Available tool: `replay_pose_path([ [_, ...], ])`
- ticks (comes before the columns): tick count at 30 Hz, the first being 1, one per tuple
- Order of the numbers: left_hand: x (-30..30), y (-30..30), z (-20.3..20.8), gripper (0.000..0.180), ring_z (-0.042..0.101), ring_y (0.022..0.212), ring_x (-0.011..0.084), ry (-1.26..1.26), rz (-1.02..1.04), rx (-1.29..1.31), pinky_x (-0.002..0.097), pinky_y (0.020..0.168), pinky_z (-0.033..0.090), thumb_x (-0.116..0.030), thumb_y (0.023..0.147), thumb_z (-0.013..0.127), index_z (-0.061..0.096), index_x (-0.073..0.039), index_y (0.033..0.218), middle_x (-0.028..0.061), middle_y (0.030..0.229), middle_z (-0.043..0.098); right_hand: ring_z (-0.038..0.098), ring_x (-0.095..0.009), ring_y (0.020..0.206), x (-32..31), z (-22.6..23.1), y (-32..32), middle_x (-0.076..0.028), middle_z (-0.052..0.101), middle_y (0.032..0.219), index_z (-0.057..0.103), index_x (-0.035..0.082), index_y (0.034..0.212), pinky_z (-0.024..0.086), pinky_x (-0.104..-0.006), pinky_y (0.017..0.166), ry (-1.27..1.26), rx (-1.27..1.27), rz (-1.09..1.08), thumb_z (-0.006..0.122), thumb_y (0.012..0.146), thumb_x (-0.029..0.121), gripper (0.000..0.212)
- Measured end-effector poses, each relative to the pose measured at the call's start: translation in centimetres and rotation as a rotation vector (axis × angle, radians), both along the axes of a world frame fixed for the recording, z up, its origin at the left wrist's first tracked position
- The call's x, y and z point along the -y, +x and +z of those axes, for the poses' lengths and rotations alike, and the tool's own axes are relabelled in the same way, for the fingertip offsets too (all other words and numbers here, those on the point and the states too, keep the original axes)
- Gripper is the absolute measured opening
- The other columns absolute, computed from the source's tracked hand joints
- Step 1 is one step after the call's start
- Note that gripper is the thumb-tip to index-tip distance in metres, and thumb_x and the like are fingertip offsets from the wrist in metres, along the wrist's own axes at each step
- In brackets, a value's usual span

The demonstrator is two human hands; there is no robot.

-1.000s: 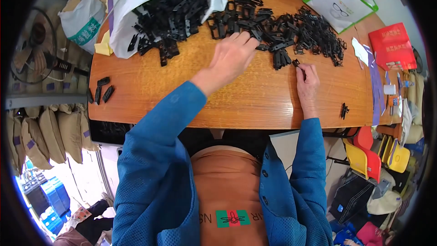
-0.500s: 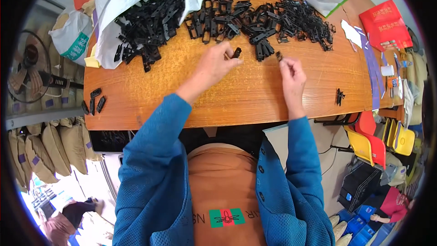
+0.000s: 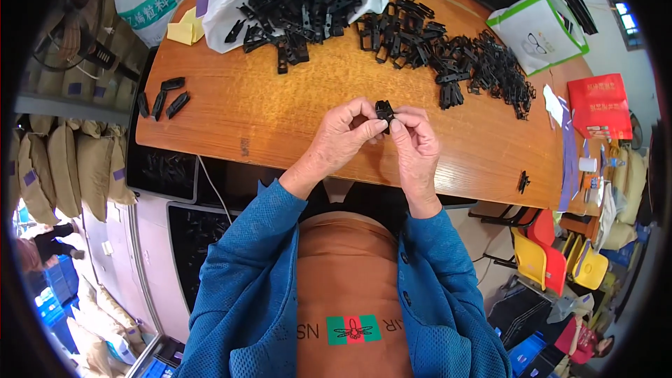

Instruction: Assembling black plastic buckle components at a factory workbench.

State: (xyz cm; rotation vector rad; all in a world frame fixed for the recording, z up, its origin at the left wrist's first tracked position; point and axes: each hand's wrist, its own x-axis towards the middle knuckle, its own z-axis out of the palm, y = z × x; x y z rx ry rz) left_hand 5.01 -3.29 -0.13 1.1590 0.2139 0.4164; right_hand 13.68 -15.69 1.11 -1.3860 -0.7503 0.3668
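Over the front middle of the wooden table [image 3: 280, 112], my two hands meet around a small black plastic part [image 3: 383, 108]. My left hand [image 3: 341, 134] pinches it from the left between thumb and fingers. From the other side, the thumb and fingers of my right hand [image 3: 418, 145] close on its lower right edge. Whether it is one part or two pressed together is hidden by the fingertips. Beyond my hands lie a heap of black plastic frames [image 3: 397, 36] and, to its right, a heap of thinner black pieces [image 3: 498, 70].
A white sack [image 3: 227, 10] spills black parts at the back left. Several finished-looking black pieces [image 3: 178, 105] lie at the left edge, and a small black piece [image 3: 523, 182] at the right. A green-edged bag [image 3: 539, 35] and red bag [image 3: 599, 108] stand back right.
My hands, apart before with a black piece in each, have come together nearer the table's front edge. The view has turned and shifted, so the heaps appear farther right.
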Motion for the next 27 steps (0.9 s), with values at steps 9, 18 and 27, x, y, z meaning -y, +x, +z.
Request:
replay_pose_path([
  [9,0.5,-0.5,-0.7,0.015,0.053,0.068,0.0042,-0.005,0.157,-0.079,0.0202,0.059,0.046,-0.009,0.087,0.066,0.053,-0.005,0.08,-0.0004,0.075,0.058,0.058,-0.028,0.088,-1.1,1.3,-1.5,-0.015,0.06,0.1,0.061,0.0,0.101,0.047,-0.0343,0.077,-0.264,0.672,-0.109,0.063,0.082,0.0,0.019],
  [18,-3.9,-1.3,0.8,0.02,0.058,0.068,0.0142,0.804,0.39,-0.445,0.0283,0.061,0.048,-0.016,0.082,0.07,0.058,-0.002,0.089,0.008,0.075,0.061,0.054,-0.005,0.077,0.5,-2.1,-0.3,-0.001,0.061,0.092,0.059,-0.001,0.116,0.045,-0.0183,0.07,-0.334,0.308,-0.128,0.059,0.09,0.0,0.026],
  [27,-12.9,-2.5,-1.6,0.048,0.062,0.084,0.0362,1.331,0.505,-0.854,0.044,0.07,0.049,-0.032,0.076,0.072,0.049,-0.005,0.108,0.0164,0.105,0.058,0.06,-0.011,0.082,1.0,-3.7,-0.1,-0.005,0.061,0.102,0.056,-0.002,0.117,0.05,-0.022,0.073,-0.279,0.023,0.002,0.054,0.092,0.0,0.025],
])
